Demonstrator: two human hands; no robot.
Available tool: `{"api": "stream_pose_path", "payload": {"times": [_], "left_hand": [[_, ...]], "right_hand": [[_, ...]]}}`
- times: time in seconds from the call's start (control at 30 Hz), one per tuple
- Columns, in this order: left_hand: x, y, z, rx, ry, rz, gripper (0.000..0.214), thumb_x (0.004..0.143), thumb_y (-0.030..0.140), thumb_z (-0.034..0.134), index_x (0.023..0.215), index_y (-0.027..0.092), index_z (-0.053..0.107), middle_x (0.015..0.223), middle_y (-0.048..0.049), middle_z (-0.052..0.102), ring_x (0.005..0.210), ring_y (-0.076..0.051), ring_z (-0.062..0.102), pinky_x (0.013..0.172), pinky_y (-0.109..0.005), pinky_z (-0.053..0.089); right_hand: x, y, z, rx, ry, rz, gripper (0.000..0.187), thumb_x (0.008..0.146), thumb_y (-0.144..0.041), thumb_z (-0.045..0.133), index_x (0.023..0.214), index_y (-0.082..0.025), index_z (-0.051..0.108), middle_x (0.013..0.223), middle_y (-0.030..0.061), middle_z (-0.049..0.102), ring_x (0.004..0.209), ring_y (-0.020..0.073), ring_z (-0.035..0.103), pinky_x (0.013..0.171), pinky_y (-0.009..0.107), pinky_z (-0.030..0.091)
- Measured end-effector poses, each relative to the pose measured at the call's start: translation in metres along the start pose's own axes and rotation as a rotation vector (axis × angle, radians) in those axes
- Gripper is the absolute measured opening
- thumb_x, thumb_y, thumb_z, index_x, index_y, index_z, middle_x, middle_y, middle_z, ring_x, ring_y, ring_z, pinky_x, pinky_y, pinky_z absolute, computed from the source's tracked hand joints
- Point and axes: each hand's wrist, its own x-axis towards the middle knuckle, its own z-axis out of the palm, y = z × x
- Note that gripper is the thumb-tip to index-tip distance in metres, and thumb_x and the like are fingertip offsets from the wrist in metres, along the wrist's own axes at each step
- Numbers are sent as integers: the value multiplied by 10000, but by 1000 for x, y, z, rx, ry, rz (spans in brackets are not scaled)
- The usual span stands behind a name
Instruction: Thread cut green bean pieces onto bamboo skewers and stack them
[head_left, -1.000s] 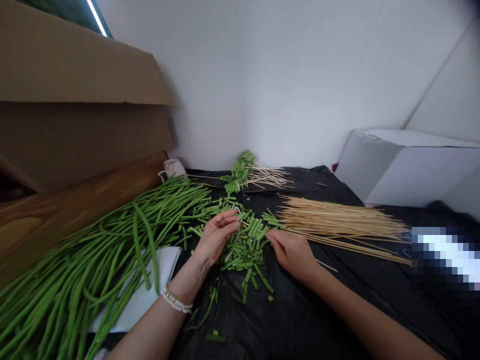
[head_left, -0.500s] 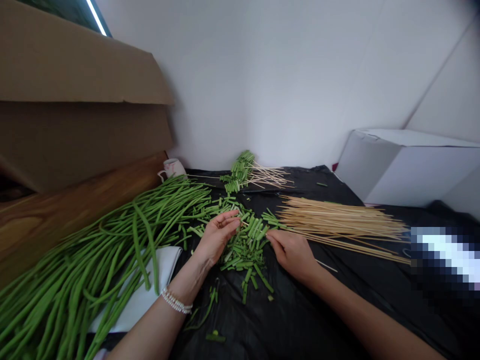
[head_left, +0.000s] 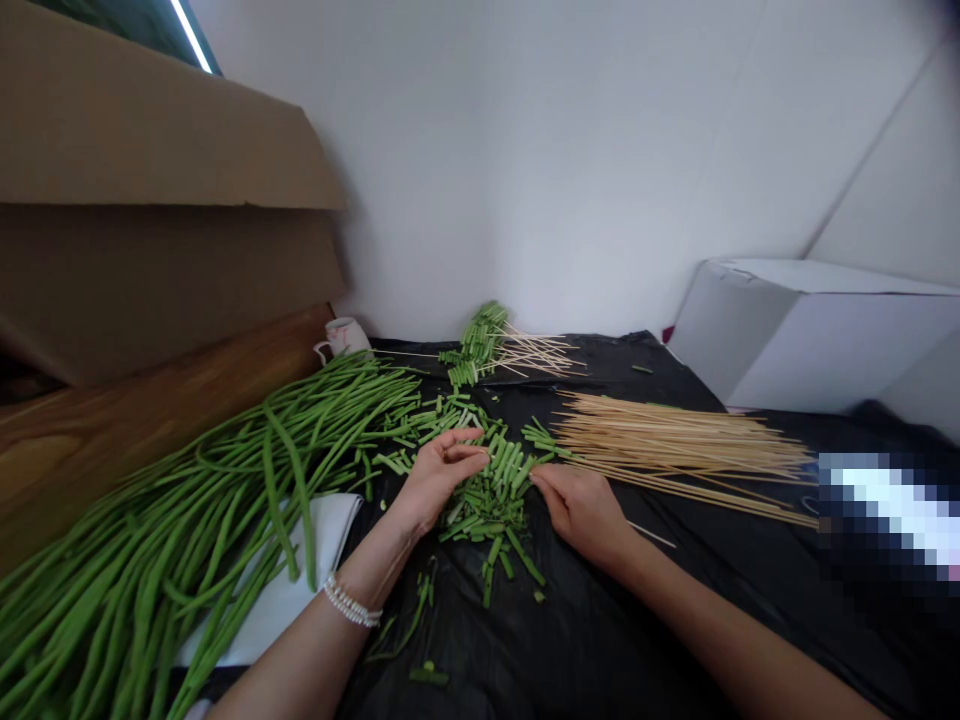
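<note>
My left hand [head_left: 437, 474] rests on the left side of a heap of short cut green bean pieces [head_left: 495, 495], fingers curled in and pinched on a few pieces. A pearl bracelet circles its wrist. My right hand [head_left: 579, 506] lies at the heap's right side, closed around a thin bamboo skewer [head_left: 651, 535] whose blunt end sticks out behind the hand toward the right. The skewer's tip is hidden between my hands. Both hands work over a black plastic sheet [head_left: 600, 640].
A big pile of long green beans [head_left: 225, 500] fills the left, partly over a white cloth [head_left: 292, 590]. Loose skewers [head_left: 675, 445] lie to the right. Loaded bean skewers [head_left: 486, 345] and a cup [head_left: 341, 335] sit by the wall. Cardboard box [head_left: 150, 200] at left, white box [head_left: 810, 330] at right.
My left hand's fingers have curled tighter onto the bean pieces, and my right hand has edged slightly left toward it. The skewer tip seen earlier between the hands is now covered.
</note>
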Motion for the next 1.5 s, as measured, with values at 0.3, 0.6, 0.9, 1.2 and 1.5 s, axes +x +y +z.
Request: {"api": "stream_pose_path", "payload": {"times": [0.3, 0.6, 0.9, 1.2, 1.5], "left_hand": [[4, 4, -5, -2, 56, 99, 475, 634, 335, 797, 1054, 157, 667, 815, -59, 716, 751, -150, 641, 727, -255, 457], [23, -1, -39, 558, 201, 321, 141, 683, 240, 698, 808, 182, 728, 757, -42, 689, 689, -180, 585, 711, -285, 429], [19, -11, -34, 829, 87, 466, 189, 707, 299, 705, 889, 273, 750, 1055, -82, 674, 1035, -285, 537, 987, -389, 319], [16, -4, -35, 952, 94, 407, 133, 678, 303, 691, 598, 205, 654, 620, -2, 632, 586, -159, 537, 600, -264, 368], [13, 3, -21, 540, 103, 334, 183, 696, 278, 692, 832, 174, 625, 586, 43, 592, 541, -105, 503, 568, -221, 372]], "right_hand": [[4, 0, -3, -9, 82, 22, 265, 948, -232, 375, 887, -208, 632, 844, 37, 699, 785, 152, 640, 724, 234, 415], [3, 9, -2, -63, 151, 35, 260, 945, -261, 398, 910, -213, 651, 862, 38, 714, 764, 158, 656, 697, 241, 435], [4, 7, -2, -44, 139, 39, 256, 942, -255, 398, 916, -215, 650, 890, 38, 717, 771, 155, 657, 707, 241, 441], [3, 6, -3, -39, 125, 44, 256, 945, -254, 398, 911, -210, 647, 892, 34, 717, 779, 159, 657, 709, 241, 431], [3, 6, -3, -28, 120, 35, 242, 943, -242, 409, 917, -200, 645, 889, 38, 711, 807, 161, 657, 732, 236, 427]]}}
